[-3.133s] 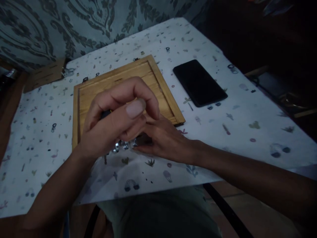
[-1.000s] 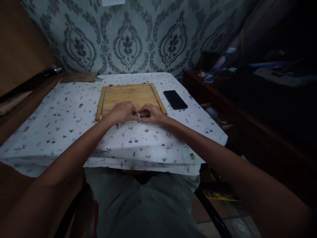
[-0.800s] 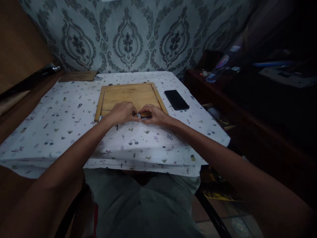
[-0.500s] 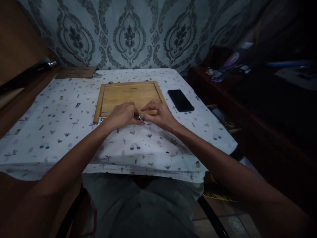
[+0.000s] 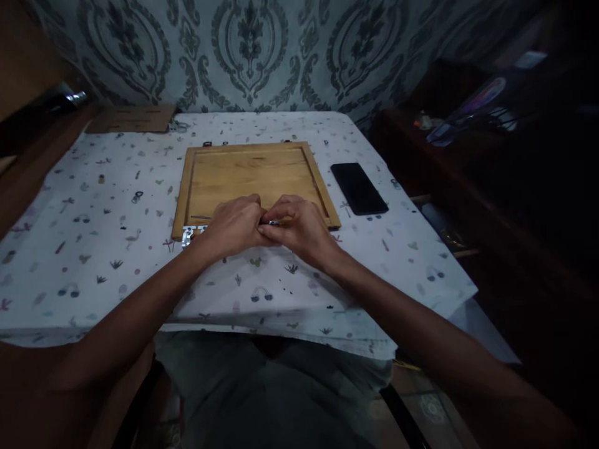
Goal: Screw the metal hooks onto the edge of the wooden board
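A wooden framed panel point(image 5: 248, 178) lies flat on the table. Both hands meet at its near edge. My left hand point(image 5: 236, 227) is closed, its fingertips bent at the edge, and whatever they grip is hidden. Pressed close against them, my right hand point(image 5: 302, 231) pinches a small shiny metal piece point(image 5: 274, 222), which shows only in part between thumb and forefinger. Left of my left hand, a metal fitting point(image 5: 189, 234) like a hinge sits on the panel's near left corner. A thin dark rod point(image 5: 200, 217) rests just above it.
A black phone point(image 5: 359, 188) lies right of the panel on the patterned tablecloth point(image 5: 140, 268). Flat cardboard point(image 5: 131, 118) is at the back left, against the patterned wall point(image 5: 250, 50). Dark furniture with clutter stands at the right.
The view has shifted, so the panel looks larger. My hands have drawn closer together, and less of the shiny metal piece shows. More of the fitting at the left corner is visible.
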Demonstrator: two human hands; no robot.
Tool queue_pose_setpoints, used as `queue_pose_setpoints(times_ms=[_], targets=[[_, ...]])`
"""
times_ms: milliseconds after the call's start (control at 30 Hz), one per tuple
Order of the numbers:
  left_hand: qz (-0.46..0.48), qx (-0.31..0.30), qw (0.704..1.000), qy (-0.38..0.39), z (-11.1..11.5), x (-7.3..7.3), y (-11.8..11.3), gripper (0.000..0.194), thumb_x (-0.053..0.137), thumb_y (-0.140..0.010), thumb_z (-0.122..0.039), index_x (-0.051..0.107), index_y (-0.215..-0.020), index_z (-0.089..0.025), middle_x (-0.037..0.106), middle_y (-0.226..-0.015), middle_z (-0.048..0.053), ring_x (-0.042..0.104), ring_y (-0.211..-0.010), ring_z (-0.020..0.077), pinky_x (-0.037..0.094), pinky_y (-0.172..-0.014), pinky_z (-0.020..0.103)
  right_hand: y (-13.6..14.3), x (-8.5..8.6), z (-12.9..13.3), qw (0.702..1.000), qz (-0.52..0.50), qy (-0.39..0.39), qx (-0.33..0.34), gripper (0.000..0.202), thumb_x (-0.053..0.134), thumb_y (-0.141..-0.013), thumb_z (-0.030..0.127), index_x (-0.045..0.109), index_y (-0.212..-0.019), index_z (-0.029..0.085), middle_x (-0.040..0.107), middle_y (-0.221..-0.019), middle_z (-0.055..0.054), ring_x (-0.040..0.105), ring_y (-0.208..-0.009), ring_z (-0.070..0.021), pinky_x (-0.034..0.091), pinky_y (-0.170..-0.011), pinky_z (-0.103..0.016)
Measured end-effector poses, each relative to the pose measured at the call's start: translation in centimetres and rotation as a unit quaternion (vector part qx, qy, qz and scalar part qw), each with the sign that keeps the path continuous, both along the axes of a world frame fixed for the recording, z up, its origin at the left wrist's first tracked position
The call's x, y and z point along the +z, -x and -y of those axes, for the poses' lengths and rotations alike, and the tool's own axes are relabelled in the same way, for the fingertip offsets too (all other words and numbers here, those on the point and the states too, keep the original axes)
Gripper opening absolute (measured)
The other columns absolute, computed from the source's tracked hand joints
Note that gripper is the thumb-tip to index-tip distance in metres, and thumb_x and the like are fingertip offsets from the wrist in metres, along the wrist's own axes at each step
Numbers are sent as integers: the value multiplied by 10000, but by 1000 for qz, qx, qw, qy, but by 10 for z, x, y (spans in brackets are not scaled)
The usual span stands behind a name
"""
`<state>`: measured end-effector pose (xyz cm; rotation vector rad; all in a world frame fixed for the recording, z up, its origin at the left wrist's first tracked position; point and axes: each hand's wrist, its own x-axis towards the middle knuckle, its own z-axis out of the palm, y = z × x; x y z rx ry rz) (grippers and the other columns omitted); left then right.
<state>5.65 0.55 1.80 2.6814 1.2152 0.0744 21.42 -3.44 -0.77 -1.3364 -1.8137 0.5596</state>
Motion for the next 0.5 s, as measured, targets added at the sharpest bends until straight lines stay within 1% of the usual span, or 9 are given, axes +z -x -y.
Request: queue_pose_setpoints(times_ms=[67, 133, 233, 333, 400, 500], targets=[[1, 0, 1000, 5, 1, 0, 0, 302, 620, -837, -472, 753, -910, -210, 627, -931, 48, 639, -837, 229, 361, -604, 311, 5, -6, 3, 999, -23, 0, -34, 39, 767, -713, 170, 761, -723, 207, 692, -780, -30, 623, -795, -203, 473, -757, -364], [1, 1, 1000, 9, 1, 1, 0, 282, 616, -843, -448, 749, -916, -210, 624, -924, 48, 634, -834, 226, 354, -595, 310, 10, -11, 5, 997, -49, 5, -54, 29, 768, -726, 177, 760, -743, 201, 687, -772, -32, 621, -782, -199, 483, -741, -360], [-4, -2, 1000, 15, 3, 1, 0, 229, 612, -850, -380, 739, -893, -194, 623, -908, 52, 622, -849, 225, 355, -600, 308, 14, -17, 10, 994, -86, 13, -63, 43, 750, -745, 168, 746, -771, 202, 683, -772, -23, 628, -767, -184, 499, -705, -335], [-8, 0, 1000, 19, 3, 3, -1, 185, 597, -861, -321, 732, -903, -202, 624, -917, 48, 612, -867, 220, 354, -614, 304, 13, -17, 16, 990, -121, 9, -66, 40, 755, -748, 178, 725, -762, 199, 675, -776, -22, 641, -800, -189, 510, -714, -335], [-9, 4, 1000, 22, 2, 3, -1, 201, 602, -870, -362, 732, -906, -213, 626, -918, 42, 612, -870, 218, 343, -610, 301, 9, -16, 20, 986, -151, -6, -70, 47, 759, -757, 201, 712, -759, 198, 674, -792, -24, 648, -818, -189, 518, -725, -341], [-5, 6, 1000, 23, 1, 2, -2, 308, 645, -849, -499, 731, -876, -205, 633, -904, 41, 613, -862, 226, 333, -602, 298, -4, -10, 26, 978, -188, -35, -83, 78, 770, -756, 218, 693, -752, 207, 680, -798, -12, 644, -792, -174, 527, -709, -328]])
